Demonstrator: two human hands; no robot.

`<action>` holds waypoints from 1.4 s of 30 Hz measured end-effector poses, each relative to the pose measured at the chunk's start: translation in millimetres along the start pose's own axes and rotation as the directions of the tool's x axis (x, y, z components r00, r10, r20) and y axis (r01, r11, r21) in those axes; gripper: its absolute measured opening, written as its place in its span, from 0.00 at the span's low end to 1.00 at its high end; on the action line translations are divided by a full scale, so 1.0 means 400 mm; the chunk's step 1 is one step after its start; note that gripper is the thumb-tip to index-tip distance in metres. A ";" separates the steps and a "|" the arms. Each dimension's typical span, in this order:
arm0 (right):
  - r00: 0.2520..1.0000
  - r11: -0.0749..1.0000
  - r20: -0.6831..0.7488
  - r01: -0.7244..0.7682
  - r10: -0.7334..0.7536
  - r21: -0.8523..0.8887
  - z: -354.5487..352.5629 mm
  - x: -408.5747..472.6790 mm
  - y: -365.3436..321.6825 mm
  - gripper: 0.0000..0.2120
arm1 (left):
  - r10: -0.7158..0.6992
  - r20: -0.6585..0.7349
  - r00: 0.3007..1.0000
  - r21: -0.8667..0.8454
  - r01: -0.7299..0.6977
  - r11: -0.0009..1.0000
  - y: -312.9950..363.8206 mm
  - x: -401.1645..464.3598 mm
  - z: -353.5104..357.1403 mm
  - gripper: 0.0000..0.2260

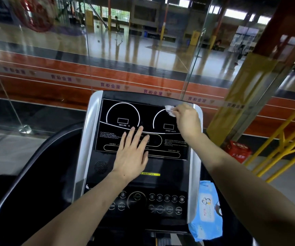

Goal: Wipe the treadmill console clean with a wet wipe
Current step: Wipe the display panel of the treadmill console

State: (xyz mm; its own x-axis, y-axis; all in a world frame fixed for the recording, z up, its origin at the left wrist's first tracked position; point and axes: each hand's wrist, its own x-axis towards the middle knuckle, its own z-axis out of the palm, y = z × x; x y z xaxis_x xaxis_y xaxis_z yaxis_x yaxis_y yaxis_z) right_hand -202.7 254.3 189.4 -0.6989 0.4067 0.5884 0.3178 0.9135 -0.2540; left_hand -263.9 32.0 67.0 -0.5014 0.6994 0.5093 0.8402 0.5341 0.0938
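The treadmill console (pixel 118 110) is a black display panel with two white dial outlines, framed by silver side rails. A crumpled white wet wipe (pixel 169 110) is pressed against the panel's upper right corner, near the speed dial. My right hand (pixel 187 119) is closed on that wipe. Lower down, my left hand (pixel 132 153) lies flat on the middle of the panel, fingers spread, holding nothing. A row of round buttons (pixel 166 197) sits on the lower console.
A light blue pack of wet wipes (pixel 207 210) rests at the console's lower right side. A black handrail (pixel 36 166) curves away on the left. Glass panels (pixel 90 59) stand just beyond the console. Yellow railings (pixel 285 139) and a red bag (pixel 239 150) are at the right.
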 end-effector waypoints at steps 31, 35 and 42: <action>1.000 0.999 0.000 0.007 -0.007 -0.050 -0.034 -0.030 0.101 0.05 | 0.039 -0.015 0.999 -0.002 -0.039 0.999 0.007 0.051 -0.012 0.25; 0.997 0.997 0.051 0.068 -0.066 -0.040 0.015 -0.204 0.097 0.09 | 0.061 -0.018 0.998 -0.003 -0.061 0.998 0.016 0.039 -0.001 0.25; 0.992 0.996 0.096 0.085 -0.082 -0.027 -0.001 -0.303 0.081 0.06 | 0.075 0.028 0.997 -0.014 -0.075 0.997 0.044 -0.003 0.013 0.25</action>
State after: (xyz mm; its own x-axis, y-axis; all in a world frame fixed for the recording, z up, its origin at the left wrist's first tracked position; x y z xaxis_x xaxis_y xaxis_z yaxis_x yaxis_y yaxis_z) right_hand -107.4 234.7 110.0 -0.7807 0.3294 0.5310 0.2745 0.9442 -0.1821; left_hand -249.8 43.2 63.6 -0.4421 0.7505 0.4911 0.8783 0.4732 0.0676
